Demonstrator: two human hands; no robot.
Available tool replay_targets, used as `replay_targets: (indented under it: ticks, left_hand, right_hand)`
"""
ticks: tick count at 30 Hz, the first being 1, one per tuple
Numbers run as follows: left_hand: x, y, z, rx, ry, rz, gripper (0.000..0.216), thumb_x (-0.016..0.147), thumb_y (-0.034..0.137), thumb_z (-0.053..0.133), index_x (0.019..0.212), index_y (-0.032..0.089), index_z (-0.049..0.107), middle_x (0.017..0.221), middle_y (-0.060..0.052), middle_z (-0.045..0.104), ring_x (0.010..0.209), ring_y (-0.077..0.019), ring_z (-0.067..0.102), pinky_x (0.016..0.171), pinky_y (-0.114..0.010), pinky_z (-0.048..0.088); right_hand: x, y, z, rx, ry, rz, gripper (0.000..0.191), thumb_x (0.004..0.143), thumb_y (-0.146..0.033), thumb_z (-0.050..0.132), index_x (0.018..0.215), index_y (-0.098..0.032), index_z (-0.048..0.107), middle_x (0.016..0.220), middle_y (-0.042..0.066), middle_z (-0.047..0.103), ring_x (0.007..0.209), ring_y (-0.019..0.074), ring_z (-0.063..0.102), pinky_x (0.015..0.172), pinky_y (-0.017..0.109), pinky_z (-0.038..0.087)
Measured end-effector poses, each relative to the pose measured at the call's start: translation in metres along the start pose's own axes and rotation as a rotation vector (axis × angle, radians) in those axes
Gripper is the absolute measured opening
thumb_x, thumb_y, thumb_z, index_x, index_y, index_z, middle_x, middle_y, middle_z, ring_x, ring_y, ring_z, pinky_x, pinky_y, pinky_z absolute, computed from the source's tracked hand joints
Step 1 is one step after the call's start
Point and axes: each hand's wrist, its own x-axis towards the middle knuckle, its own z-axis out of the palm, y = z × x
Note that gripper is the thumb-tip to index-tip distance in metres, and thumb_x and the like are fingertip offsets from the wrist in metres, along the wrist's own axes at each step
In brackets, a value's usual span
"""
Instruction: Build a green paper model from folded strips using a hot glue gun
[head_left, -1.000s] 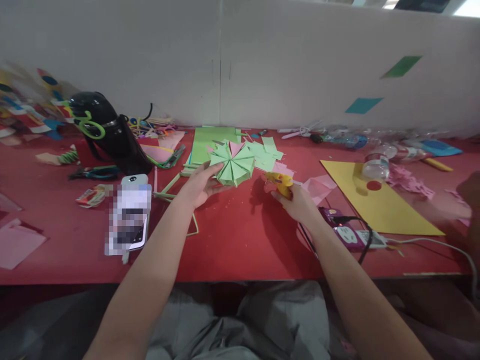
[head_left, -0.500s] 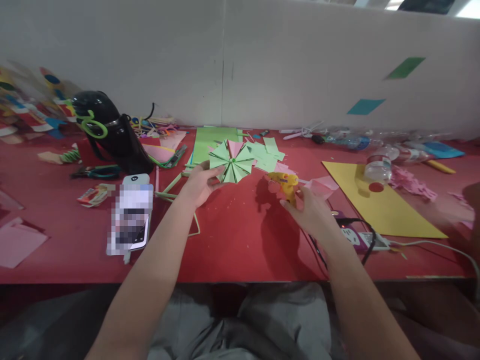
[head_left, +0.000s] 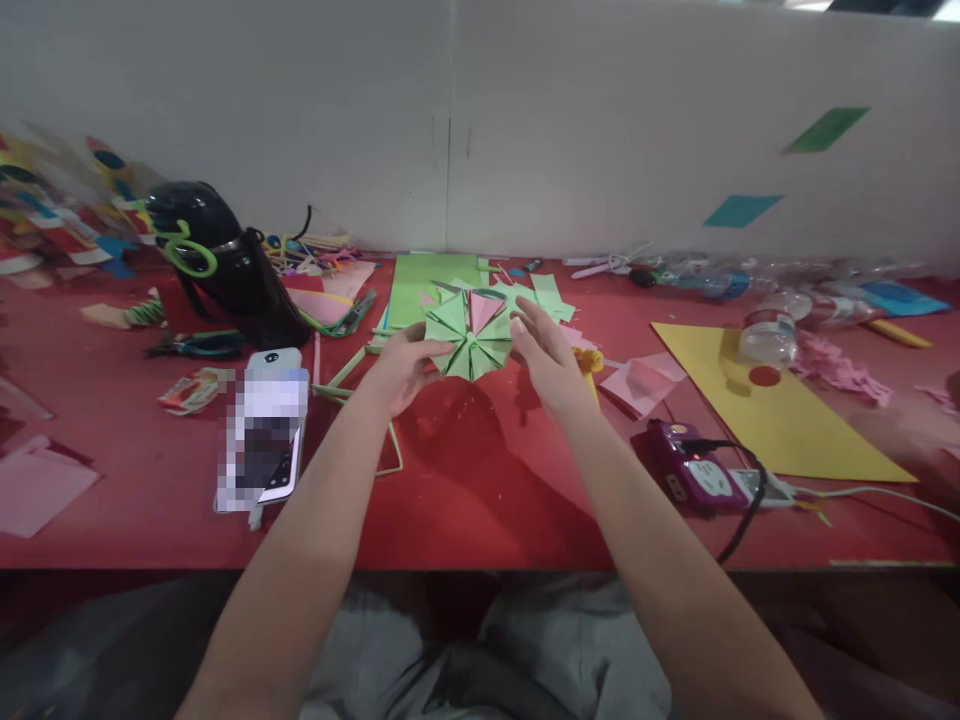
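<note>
A round green folded-paper rosette [head_left: 468,335] with one pink wedge is held up over the red table [head_left: 480,470]. My left hand [head_left: 403,368] grips its left edge with thumb and fingers. My right hand [head_left: 546,355] is at the rosette's right edge, fingers spread and touching it. The yellow glue gun [head_left: 589,364] lies on the table just behind my right hand, mostly hidden by it.
A phone [head_left: 264,430] lies left of my left arm. A black helmet-like object [head_left: 217,262] sits at back left. A green sheet [head_left: 431,280] and paper scraps lie behind the rosette. A yellow sheet [head_left: 765,405], a bottle [head_left: 766,335] and a purple power strip [head_left: 694,478] are on the right.
My right hand has let go of the yellow glue gun and moved left to the rosette's right edge. My left hand still holds the rosette, now lifted slightly.
</note>
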Motion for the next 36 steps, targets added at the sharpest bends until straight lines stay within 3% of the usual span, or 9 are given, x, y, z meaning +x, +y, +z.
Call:
replay_targets:
  ticks: [4, 9, 18, 28, 36]
  left_hand:
    - [0.0, -0.002, -0.002, 0.054, -0.061, 0.005, 0.033, 0.06, 0.017, 0.082, 0.085, 0.018, 0.061, 0.084, -0.001, 0.067, 0.08, -0.0156, 0.066, 0.066, -0.026, 0.052]
    - [-0.001, -0.001, 0.0, 0.134, -0.082, -0.004, 0.036, 0.06, 0.02, 0.086, 0.09, 0.018, 0.067, 0.094, -0.003, 0.07, 0.081, -0.0153, 0.065, 0.07, -0.027, 0.054]
    - [-0.001, -0.001, 0.0, 0.154, -0.079, 0.0, 0.037, 0.059, 0.017, 0.084, 0.091, 0.016, 0.067, 0.097, -0.006, 0.072, 0.083, -0.0169, 0.067, 0.072, -0.027, 0.054]
    - [-0.001, 0.0, -0.003, 0.188, -0.096, -0.003, 0.045, 0.057, 0.02, 0.086, 0.097, 0.016, 0.066, 0.107, -0.007, 0.07, 0.092, -0.0189, 0.066, 0.078, -0.031, 0.054]
    - [-0.005, 0.002, -0.003, 0.213, -0.055, -0.016, 0.044, 0.062, 0.024, 0.087, 0.099, 0.017, 0.065, 0.117, -0.008, 0.066, 0.1, -0.0193, 0.064, 0.08, -0.031, 0.055]
  right_hand:
    - [0.004, 0.009, 0.01, 0.068, -0.038, 0.007, 0.06, 0.093, -0.055, 0.05, 0.147, -0.028, 0.046, 0.147, 0.01, 0.054, 0.133, 0.028, 0.053, 0.103, 0.048, 0.052]
    - [-0.004, 0.02, 0.01, 0.068, 0.031, -0.021, 0.064, 0.085, -0.061, 0.06, 0.138, -0.025, 0.053, 0.144, 0.012, 0.056, 0.14, 0.0291, 0.046, 0.111, 0.048, 0.045]
    - [-0.005, 0.025, 0.012, 0.0, 0.024, -0.072, 0.063, 0.088, -0.061, 0.057, 0.14, -0.027, 0.049, 0.141, 0.012, 0.057, 0.138, 0.0253, 0.048, 0.114, 0.045, 0.039]
    - [0.0, 0.038, 0.019, 0.153, 0.04, -0.063, 0.065, 0.082, -0.063, 0.066, 0.135, -0.028, 0.053, 0.139, 0.01, 0.059, 0.141, 0.029, 0.043, 0.119, 0.051, 0.032]
    - [-0.002, 0.038, 0.021, 0.268, 0.011, 0.004, 0.062, 0.086, -0.061, 0.062, 0.139, -0.03, 0.052, 0.152, 0.008, 0.049, 0.143, 0.0293, 0.042, 0.112, 0.05, 0.043]
